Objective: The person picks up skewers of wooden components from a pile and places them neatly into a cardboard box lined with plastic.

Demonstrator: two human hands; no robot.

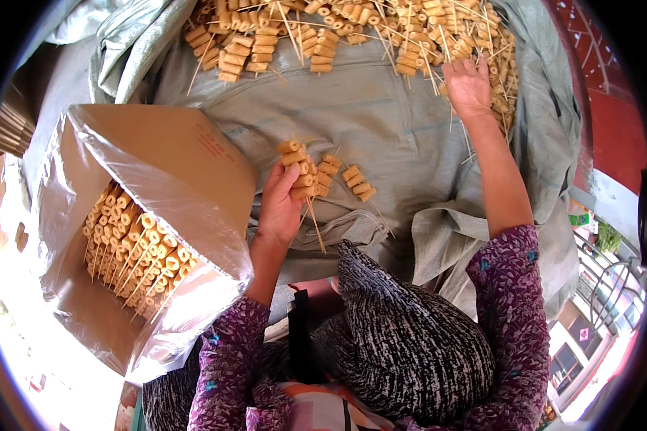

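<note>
My left hand (281,202) grips a small bunch of skewered, tube-shaped tan food pieces (301,169), the bare stick ends pointing down towards me. Just to its right, a loose skewer of the same pieces (359,183) lies on the grey woven sheet (356,113). My right hand (468,89) reaches to the far right, its fingers at the edge of a large heap of these skewers (410,27). The hand's back hides its fingertips, so I cannot tell whether it holds a skewer.
Left of me, a cardboard box (172,140) with a clear plastic liner (205,231) contains many stacked skewers (135,242). The sheet bunches into folds (453,237) near my knee (410,334). Beyond its right edge are a red surface (617,134) and metal railings (609,285).
</note>
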